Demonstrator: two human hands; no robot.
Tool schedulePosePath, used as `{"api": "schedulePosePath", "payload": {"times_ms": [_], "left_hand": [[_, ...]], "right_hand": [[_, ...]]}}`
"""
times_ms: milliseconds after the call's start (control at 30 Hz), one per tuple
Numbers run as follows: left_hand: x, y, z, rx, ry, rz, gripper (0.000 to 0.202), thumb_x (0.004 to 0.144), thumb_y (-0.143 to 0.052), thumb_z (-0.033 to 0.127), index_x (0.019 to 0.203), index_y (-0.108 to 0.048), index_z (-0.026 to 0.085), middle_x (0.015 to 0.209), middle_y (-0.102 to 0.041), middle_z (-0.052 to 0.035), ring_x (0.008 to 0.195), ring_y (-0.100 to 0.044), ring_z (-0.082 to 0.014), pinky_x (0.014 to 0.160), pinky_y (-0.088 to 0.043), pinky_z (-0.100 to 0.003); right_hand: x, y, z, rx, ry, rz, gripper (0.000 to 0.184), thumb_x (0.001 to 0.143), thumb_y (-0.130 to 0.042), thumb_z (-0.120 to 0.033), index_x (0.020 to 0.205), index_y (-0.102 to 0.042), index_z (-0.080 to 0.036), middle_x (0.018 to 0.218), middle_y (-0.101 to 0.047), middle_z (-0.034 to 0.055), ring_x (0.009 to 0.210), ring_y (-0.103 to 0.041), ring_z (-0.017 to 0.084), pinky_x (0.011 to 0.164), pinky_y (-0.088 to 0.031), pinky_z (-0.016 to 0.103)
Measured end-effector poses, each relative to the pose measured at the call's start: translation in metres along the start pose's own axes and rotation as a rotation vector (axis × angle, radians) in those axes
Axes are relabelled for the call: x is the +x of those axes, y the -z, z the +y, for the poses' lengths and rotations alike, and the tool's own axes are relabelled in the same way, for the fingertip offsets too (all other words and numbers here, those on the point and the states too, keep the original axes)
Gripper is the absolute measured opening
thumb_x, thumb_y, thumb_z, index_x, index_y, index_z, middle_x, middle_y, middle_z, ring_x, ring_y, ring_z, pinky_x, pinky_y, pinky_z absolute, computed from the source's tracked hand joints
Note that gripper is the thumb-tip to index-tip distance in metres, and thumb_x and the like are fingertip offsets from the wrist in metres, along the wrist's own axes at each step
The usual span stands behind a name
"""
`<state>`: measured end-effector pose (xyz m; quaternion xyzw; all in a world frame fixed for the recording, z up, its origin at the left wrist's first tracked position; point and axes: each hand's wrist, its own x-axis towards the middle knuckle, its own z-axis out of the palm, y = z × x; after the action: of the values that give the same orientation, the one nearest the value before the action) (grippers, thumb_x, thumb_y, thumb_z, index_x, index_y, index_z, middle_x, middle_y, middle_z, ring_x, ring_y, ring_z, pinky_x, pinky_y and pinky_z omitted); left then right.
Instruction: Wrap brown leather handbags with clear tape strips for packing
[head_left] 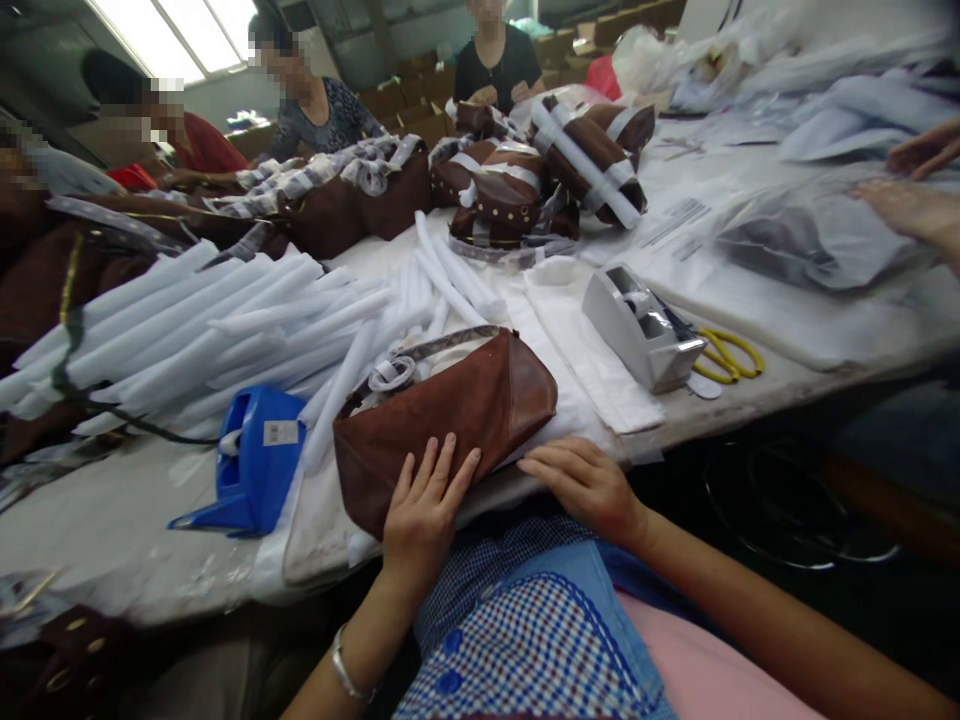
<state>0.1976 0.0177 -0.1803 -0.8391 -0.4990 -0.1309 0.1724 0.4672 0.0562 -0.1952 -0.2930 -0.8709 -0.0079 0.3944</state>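
A brown handbag (442, 410) lies at the table's front edge, its strap wrapped partly in clear film and a coiled wrapped piece on top. My left hand (431, 495) rests flat on the bag's near side with the fingers spread. Beside the bag's lower right corner, my right hand (585, 485) lies at the table edge. Its fingers are extended and close together, and nothing shows in them. Whether its fingertips touch the bag I cannot tell.
To the left stand a blue tape dispenser (262, 460) and a pile of white paper rolls (225, 320). A grey tape dispenser (637, 325) and yellow-handled scissors (727, 355) sit right. Wrapped brown bags (502, 190) are heaped behind. A co-worker's hand (911, 205) touches a plastic-covered item. Other people sit opposite.
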Motion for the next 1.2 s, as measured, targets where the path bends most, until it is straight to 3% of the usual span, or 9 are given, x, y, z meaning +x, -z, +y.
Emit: {"api": "schedulePosePath", "payload": {"times_ms": [133, 333, 500, 567, 633, 733, 800, 1000, 1200], "left_hand": [[-0.005, -0.011, 0.007, 0.012, 0.033, 0.063, 0.056, 0.098, -0.043, 0.011, 0.151, -0.04, 0.029, 0.155, -0.043, -0.0065, 0.143, -0.041, -0.0281, 0.119, -0.032, -0.048], [0.007, -0.008, 0.031, -0.045, 0.145, 0.034, 0.046, 0.097, -0.044, 0.011, 0.141, -0.054, 0.021, 0.156, -0.04, -0.0087, 0.145, -0.037, -0.0307, 0.121, -0.025, -0.056], [0.012, -0.017, 0.044, -0.029, 0.18, 0.069, 0.043, 0.098, -0.042, 0.011, 0.138, -0.056, 0.018, 0.156, -0.04, -0.0094, 0.145, -0.038, -0.0289, 0.122, -0.022, -0.057], [0.01, -0.02, 0.042, -0.018, 0.166, 0.084, 0.051, 0.098, -0.041, 0.009, 0.147, -0.047, 0.024, 0.156, -0.04, -0.0079, 0.145, -0.039, -0.0275, 0.122, -0.021, -0.056], [0.008, -0.022, 0.04, -0.018, 0.164, 0.085, 0.057, 0.097, -0.04, 0.007, 0.151, -0.04, 0.028, 0.157, -0.039, -0.0074, 0.145, -0.038, -0.0273, 0.122, -0.021, -0.056], [0.007, -0.023, 0.039, -0.022, 0.168, 0.087, 0.059, 0.097, -0.04, 0.007, 0.152, -0.038, 0.029, 0.157, -0.038, -0.0076, 0.145, -0.039, -0.0278, 0.122, -0.021, -0.056], [0.007, -0.023, 0.039, -0.023, 0.169, 0.088, 0.059, 0.097, -0.039, 0.007, 0.152, -0.037, 0.029, 0.158, -0.037, -0.0077, 0.145, -0.039, -0.0279, 0.122, -0.021, -0.056], [0.008, -0.022, 0.04, -0.028, 0.152, 0.121, 0.058, 0.097, -0.038, 0.007, 0.151, -0.039, 0.027, 0.157, -0.039, -0.0077, 0.143, -0.042, -0.0276, 0.122, -0.023, -0.053], [0.004, -0.015, 0.027, -0.033, 0.164, 0.204, 0.06, 0.096, -0.038, 0.005, 0.153, -0.036, 0.026, 0.154, -0.044, -0.0086, 0.142, -0.043, -0.0248, 0.12, -0.03, -0.048]], "right_hand": [[0.007, -0.003, 0.002, -0.043, 0.047, -0.035, 0.046, 0.097, -0.054, -0.01, 0.142, -0.054, -0.024, 0.13, -0.067, 0.0056, 0.126, -0.055, 0.021, 0.11, -0.044, 0.04], [0.018, -0.028, 0.014, 0.013, -0.073, -0.039, 0.033, 0.096, -0.054, -0.011, 0.123, -0.069, -0.023, 0.11, -0.072, 0.0083, 0.107, -0.06, 0.023, 0.095, -0.055, 0.038], [0.005, -0.014, 0.002, 0.244, -0.175, -0.024, 0.034, 0.095, -0.052, -0.008, 0.117, -0.071, -0.025, 0.114, -0.072, 0.0062, 0.114, -0.06, 0.023, 0.101, -0.053, 0.042], [-0.006, -0.002, -0.006, 0.442, -0.348, -0.011, 0.023, 0.094, -0.057, -0.014, 0.102, -0.074, -0.026, 0.108, -0.074, 0.0049, 0.107, -0.065, 0.022, 0.099, -0.055, 0.041], [-0.016, 0.008, -0.015, 0.674, -0.723, 0.002, 0.011, 0.093, -0.063, -0.025, 0.094, -0.074, -0.024, 0.101, -0.075, 0.0064, 0.097, -0.07, 0.023, 0.092, -0.059, 0.041], [-0.018, 0.015, -0.024, 1.097, -1.315, 0.058, 0.029, 0.086, -0.072, -0.037, 0.112, -0.069, -0.023, 0.118, -0.072, 0.0089, 0.107, -0.07, 0.026, 0.095, -0.058, 0.043], [-0.01, 0.018, -0.026, 1.348, -1.486, 0.127, 0.044, 0.082, -0.077, -0.035, 0.123, -0.064, -0.024, 0.131, -0.066, 0.0075, 0.119, -0.064, 0.025, 0.105, -0.052, 0.042], [0.025, 0.012, -0.02, 1.569, -1.468, 0.149, 0.035, 0.074, -0.073, -0.02, 0.108, -0.066, -0.023, 0.115, -0.071, 0.0029, 0.118, -0.062, 0.02, 0.109, -0.043, 0.036], [0.043, -0.008, -0.028, 1.541, -1.434, 0.218, 0.038, 0.058, -0.061, -0.006, 0.092, -0.063, -0.023, 0.086, -0.068, -0.0036, 0.084, -0.062, 0.014, 0.078, -0.05, 0.026]]}}
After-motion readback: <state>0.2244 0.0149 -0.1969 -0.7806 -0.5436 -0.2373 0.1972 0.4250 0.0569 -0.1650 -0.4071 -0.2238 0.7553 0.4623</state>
